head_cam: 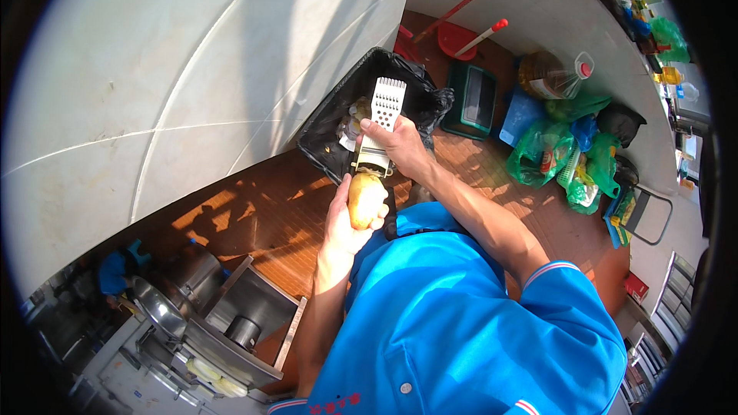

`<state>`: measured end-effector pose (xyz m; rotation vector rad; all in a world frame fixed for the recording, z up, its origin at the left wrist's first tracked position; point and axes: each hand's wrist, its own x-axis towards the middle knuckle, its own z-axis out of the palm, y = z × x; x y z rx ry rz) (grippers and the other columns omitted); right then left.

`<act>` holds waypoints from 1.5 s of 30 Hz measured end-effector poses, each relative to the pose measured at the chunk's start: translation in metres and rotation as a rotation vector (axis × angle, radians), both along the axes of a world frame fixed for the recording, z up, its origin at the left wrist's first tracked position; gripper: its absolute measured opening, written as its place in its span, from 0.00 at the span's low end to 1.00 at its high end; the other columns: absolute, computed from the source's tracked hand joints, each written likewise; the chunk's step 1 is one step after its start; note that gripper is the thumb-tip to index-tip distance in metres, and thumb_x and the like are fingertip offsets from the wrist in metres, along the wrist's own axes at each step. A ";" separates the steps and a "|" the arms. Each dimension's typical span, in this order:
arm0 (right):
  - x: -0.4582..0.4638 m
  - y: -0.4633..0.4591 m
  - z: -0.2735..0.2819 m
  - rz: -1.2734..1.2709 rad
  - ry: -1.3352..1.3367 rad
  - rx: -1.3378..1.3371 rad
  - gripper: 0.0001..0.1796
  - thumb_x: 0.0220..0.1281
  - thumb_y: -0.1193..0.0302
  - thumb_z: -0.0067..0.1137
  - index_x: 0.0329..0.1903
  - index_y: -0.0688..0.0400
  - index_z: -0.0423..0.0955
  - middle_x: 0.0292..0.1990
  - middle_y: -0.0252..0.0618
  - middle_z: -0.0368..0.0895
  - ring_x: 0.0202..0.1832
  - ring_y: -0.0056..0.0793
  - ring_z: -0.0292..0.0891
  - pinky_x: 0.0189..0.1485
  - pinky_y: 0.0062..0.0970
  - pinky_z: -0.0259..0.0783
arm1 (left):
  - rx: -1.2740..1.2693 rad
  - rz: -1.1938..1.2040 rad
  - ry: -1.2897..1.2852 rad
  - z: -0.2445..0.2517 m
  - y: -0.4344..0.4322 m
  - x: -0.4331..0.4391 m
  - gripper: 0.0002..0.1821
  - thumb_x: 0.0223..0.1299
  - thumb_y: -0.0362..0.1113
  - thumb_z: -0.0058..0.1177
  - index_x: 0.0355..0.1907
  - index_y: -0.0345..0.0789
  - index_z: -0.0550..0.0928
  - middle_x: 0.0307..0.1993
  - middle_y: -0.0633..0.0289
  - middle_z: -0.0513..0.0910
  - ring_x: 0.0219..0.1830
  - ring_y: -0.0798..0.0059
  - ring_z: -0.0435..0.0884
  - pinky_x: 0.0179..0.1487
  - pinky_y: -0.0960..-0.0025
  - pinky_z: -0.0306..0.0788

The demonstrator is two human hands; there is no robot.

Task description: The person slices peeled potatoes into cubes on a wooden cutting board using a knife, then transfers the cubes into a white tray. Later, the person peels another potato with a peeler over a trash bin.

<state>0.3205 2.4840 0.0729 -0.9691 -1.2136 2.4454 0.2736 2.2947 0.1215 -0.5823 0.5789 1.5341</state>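
My left hand [341,230] cups a yellow potato [364,202] from below. My right hand [405,148] grips a white multi-purpose grater and peeler [388,105], its thumb lying across the face. The tool's peeling end meets the top of the potato, and a bit of peel shows at the blade. Both hands are at the near edge of a bin lined with a black plastic bag [424,78]. Scraps [349,132] lie inside it, partly hidden by the tool and my right hand.
Beyond the bin are a red dustpan [457,40] and a dark green box [471,101]. On the right stand a large oil bottle [548,75] and green plastic bags [539,153]. A pale wall [230,57] runs along the left, above a stainless steel stand [259,294]. Another person [113,274] is at lower left.
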 end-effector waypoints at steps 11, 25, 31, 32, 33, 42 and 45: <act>0.028 0.027 -0.029 -0.143 -0.195 0.408 0.19 0.71 0.60 0.73 0.47 0.65 0.80 0.36 0.41 0.92 0.38 0.26 0.89 0.42 0.29 0.84 | -0.129 0.098 0.072 -0.013 -0.004 -0.001 0.26 0.82 0.60 0.47 0.57 0.38 0.82 0.41 0.53 0.88 0.35 0.62 0.88 0.33 0.66 0.81; 0.001 -0.019 0.070 0.033 0.075 0.048 0.15 0.72 0.66 0.73 0.47 0.64 0.79 0.38 0.40 0.91 0.41 0.25 0.89 0.44 0.28 0.85 | -0.110 0.132 -0.011 -0.022 0.009 -0.014 0.27 0.86 0.62 0.34 0.63 0.45 0.80 0.44 0.62 0.87 0.38 0.67 0.86 0.28 0.71 0.78; 0.002 -0.026 0.062 0.053 0.042 0.042 0.14 0.73 0.66 0.71 0.46 0.63 0.79 0.37 0.40 0.91 0.39 0.25 0.89 0.42 0.28 0.85 | 0.032 0.151 0.088 -0.007 0.012 -0.006 0.21 0.87 0.52 0.37 0.64 0.44 0.78 0.43 0.57 0.85 0.34 0.62 0.85 0.25 0.72 0.79; 0.002 -0.024 0.058 0.039 0.056 -0.014 0.13 0.74 0.66 0.70 0.46 0.63 0.79 0.37 0.40 0.90 0.38 0.25 0.89 0.41 0.27 0.85 | 0.065 0.133 0.114 -0.006 0.014 -0.006 0.20 0.87 0.50 0.37 0.64 0.43 0.77 0.42 0.55 0.84 0.33 0.61 0.85 0.25 0.72 0.79; 0.001 -0.022 0.053 0.049 0.057 -0.030 0.14 0.74 0.66 0.70 0.46 0.63 0.79 0.37 0.40 0.90 0.38 0.25 0.89 0.41 0.27 0.85 | 0.048 0.131 0.094 -0.005 0.014 -0.006 0.19 0.87 0.49 0.37 0.64 0.42 0.77 0.42 0.55 0.84 0.33 0.60 0.85 0.25 0.72 0.79; 0.009 0.032 -0.058 -0.028 -0.356 0.610 0.21 0.70 0.61 0.72 0.51 0.67 0.82 0.40 0.46 0.92 0.41 0.33 0.90 0.45 0.33 0.84 | 0.014 0.028 -0.048 0.014 -0.005 -0.012 0.29 0.86 0.60 0.35 0.64 0.40 0.79 0.42 0.49 0.86 0.27 0.63 0.85 0.21 0.72 0.76; 0.016 0.032 -0.064 -0.037 -0.479 0.890 0.27 0.66 0.56 0.73 0.54 0.67 0.82 0.41 0.50 0.92 0.42 0.41 0.91 0.48 0.38 0.84 | 0.035 0.085 -0.027 0.009 -0.006 -0.014 0.27 0.86 0.59 0.36 0.67 0.41 0.78 0.42 0.51 0.86 0.34 0.62 0.87 0.28 0.68 0.80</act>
